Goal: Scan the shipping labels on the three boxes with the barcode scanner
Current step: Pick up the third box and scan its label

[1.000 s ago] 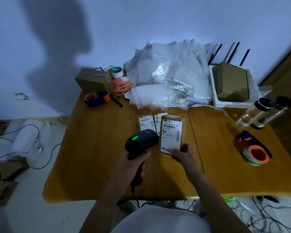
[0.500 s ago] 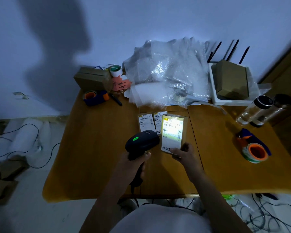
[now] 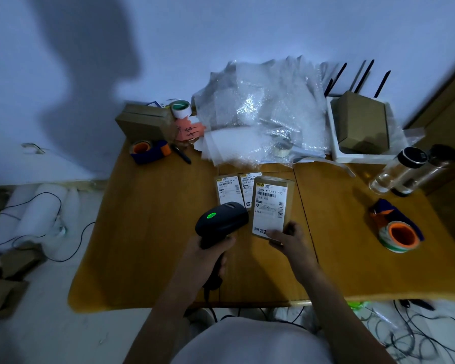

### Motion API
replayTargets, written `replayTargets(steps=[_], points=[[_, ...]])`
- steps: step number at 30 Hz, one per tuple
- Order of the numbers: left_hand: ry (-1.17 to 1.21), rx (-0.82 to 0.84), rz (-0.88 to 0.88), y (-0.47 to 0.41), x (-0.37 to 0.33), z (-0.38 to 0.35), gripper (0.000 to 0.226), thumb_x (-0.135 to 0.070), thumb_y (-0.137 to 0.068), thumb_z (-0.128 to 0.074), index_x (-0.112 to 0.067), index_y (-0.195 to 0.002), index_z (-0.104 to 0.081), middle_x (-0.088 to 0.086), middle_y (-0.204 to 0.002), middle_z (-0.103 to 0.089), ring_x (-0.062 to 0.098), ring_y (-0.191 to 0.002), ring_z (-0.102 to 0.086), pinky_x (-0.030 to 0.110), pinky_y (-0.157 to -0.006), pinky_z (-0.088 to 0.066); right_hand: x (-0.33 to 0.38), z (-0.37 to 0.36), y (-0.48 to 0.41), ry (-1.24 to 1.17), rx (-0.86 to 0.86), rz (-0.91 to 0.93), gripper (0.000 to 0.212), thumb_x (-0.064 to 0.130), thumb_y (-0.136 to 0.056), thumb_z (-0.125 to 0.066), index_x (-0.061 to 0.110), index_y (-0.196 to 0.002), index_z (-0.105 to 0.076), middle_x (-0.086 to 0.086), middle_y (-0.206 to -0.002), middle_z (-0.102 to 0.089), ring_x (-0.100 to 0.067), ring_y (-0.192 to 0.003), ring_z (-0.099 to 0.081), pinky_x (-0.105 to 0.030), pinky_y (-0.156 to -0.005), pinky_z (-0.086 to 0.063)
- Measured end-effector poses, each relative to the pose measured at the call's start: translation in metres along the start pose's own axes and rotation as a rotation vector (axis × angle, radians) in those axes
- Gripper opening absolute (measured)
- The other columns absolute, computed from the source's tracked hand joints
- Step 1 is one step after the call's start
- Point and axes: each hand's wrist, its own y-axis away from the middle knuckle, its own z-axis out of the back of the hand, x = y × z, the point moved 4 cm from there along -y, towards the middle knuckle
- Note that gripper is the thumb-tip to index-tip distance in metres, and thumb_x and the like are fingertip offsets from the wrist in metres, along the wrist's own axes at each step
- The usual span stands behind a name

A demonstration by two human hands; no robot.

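My left hand (image 3: 208, 254) grips the handle of a black barcode scanner (image 3: 221, 222) with a green light on top, its head pointing toward the boxes. My right hand (image 3: 289, 239) holds the near end of a brown box (image 3: 271, 206), tilted up with its white shipping label facing me. Two more labelled brown boxes lie flat side by side on the wooden table (image 3: 153, 232) just behind: one on the left (image 3: 227, 190), one (image 3: 247, 186) partly hidden by the held box.
Bubble wrap (image 3: 260, 114) is heaped at the back. A tape dispenser (image 3: 150, 151), pen and cardboard boxes (image 3: 142, 119) sit back left. A white tray with a box (image 3: 360, 124), two bottles (image 3: 402, 169) and a tape roll (image 3: 399, 236) are on the right. Cables lie on the floor.
Half a second ago the held box's label was lit brightly by the scanner's beam; now the light is off. Both hands and the box have stayed almost in place.
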Motion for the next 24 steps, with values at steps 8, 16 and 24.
replayTargets(steps=[8,16,24], points=[[-0.018,0.0,-0.016,-0.001,0.001,0.002,0.02,-0.023,-0.091,-0.071,-0.014,-0.074,-0.066,0.007,-0.06,-0.055,0.02,-0.051,-0.05,0.037,-0.062,-0.046,-0.003,0.0,-0.002,0.004,0.009,-0.005,0.063,0.011,-0.087,-0.076,0.015,-0.139,-0.042,-0.013,-0.127,-0.063,-0.026,-0.11,-0.066,-0.032,-0.085,-0.057],[-0.014,-0.007,-0.02,-0.002,0.002,0.0,0.016,-0.023,-0.091,-0.071,-0.016,-0.076,-0.068,0.006,-0.06,-0.056,0.02,-0.051,-0.051,0.038,-0.062,-0.047,-0.006,0.002,-0.004,0.007,0.005,-0.003,0.067,0.012,-0.086,-0.077,0.017,-0.141,-0.04,-0.011,-0.127,-0.062,-0.026,-0.11,-0.066,-0.033,-0.088,-0.057],[-0.01,-0.027,0.013,-0.007,0.002,0.0,0.017,-0.024,-0.091,-0.072,-0.013,-0.078,-0.068,0.005,-0.059,-0.056,0.018,-0.049,-0.051,0.036,-0.06,-0.047,-0.009,0.016,-0.014,-0.013,-0.041,-0.008,0.061,0.012,-0.085,-0.078,0.013,-0.136,-0.045,-0.014,-0.125,-0.062,-0.03,-0.112,-0.066,-0.037,-0.089,-0.058]])
